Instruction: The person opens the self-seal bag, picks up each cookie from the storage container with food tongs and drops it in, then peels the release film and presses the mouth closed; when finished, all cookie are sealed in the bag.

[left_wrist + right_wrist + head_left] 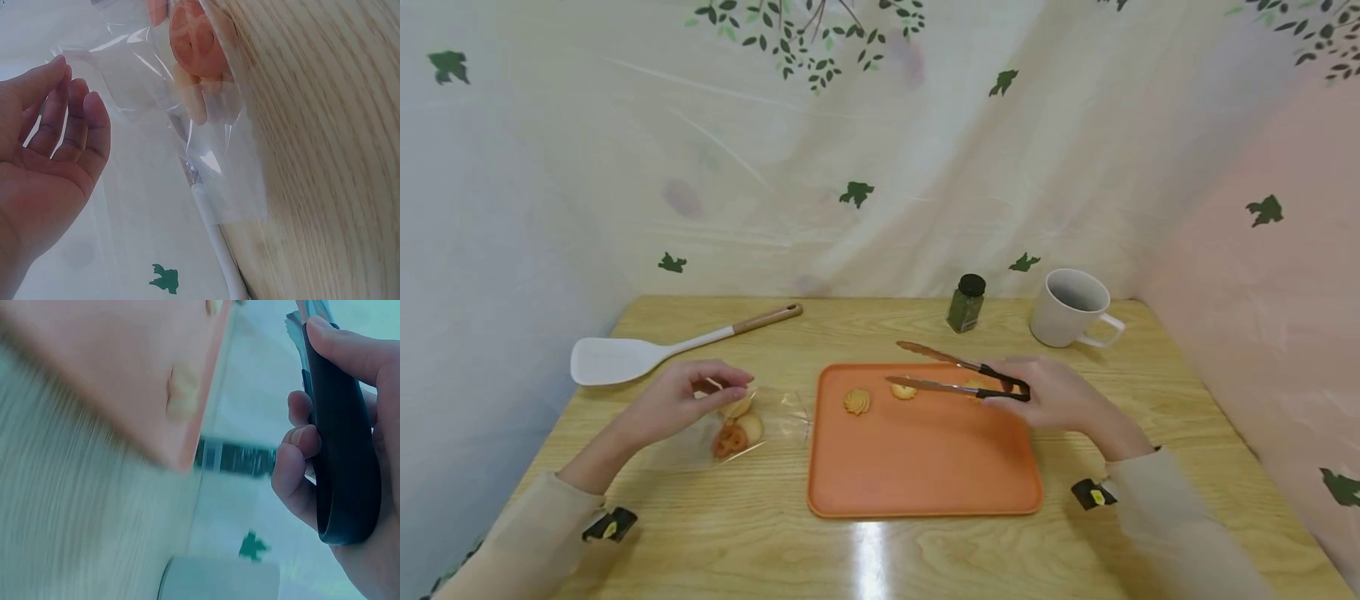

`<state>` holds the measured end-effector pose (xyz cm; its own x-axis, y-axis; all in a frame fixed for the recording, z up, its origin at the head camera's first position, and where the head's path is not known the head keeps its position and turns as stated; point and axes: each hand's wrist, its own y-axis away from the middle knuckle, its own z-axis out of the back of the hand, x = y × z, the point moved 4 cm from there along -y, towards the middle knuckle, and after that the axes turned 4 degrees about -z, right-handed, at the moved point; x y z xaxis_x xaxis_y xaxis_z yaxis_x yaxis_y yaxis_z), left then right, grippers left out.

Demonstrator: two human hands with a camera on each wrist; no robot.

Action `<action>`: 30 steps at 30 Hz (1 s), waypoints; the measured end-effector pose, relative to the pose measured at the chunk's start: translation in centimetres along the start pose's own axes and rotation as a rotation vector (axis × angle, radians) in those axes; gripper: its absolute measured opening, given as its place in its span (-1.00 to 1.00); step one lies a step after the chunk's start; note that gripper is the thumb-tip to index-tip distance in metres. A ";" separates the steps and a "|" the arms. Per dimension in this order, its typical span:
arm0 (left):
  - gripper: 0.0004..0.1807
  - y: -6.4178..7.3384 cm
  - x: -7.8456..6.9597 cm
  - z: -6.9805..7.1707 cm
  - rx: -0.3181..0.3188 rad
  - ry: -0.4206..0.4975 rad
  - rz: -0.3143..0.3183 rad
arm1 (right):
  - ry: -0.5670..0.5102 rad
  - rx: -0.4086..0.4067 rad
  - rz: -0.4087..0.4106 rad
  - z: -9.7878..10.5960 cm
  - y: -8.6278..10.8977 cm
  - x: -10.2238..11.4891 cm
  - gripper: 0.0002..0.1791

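Right hand (1048, 392) grips the tongs (344, 431) by the black handle, arms spread, nothing between the tips, which sit over the far part of the orange tray (917, 458). Left hand (677, 400) is by the clear bag (781, 411), left of the tray, thumb and fingertips narrow together; can't tell if they pinch the film.

Cookies: three along the tray's far side, namely a swirl cookie (857, 402) at left, a middle cookie (903, 389) under the lower tong arm, and a right cookie (977, 389) partly behind the tongs. At least three more sit in the bag, including a brown cookie (730, 440).

Step looks like moving cookies with tongs. To do it well: keep the tips high enough to clear the middle cookie, steady the bag's mouth with the left hand, take one cookie at a time by its edges, squeeze lightly since they probably crumble. Swing wide of the jar (966, 308), beyond the tray.
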<state>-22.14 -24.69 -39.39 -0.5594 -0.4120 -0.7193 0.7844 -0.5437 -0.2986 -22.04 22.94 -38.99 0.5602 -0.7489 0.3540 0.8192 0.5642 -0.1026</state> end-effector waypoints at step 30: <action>-0.81 0.9 0.7 0.4 -0.024 0.024 0.003 | 0.008 -0.020 -0.087 0.2 8.7 -6.6 -0.50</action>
<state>-21.93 -25.77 -39.96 -0.5508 -0.3955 -0.7350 0.7924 -0.5245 -0.3115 -18.67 32.83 -42.00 0.4880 -0.7975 0.3548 0.8669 0.4901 -0.0909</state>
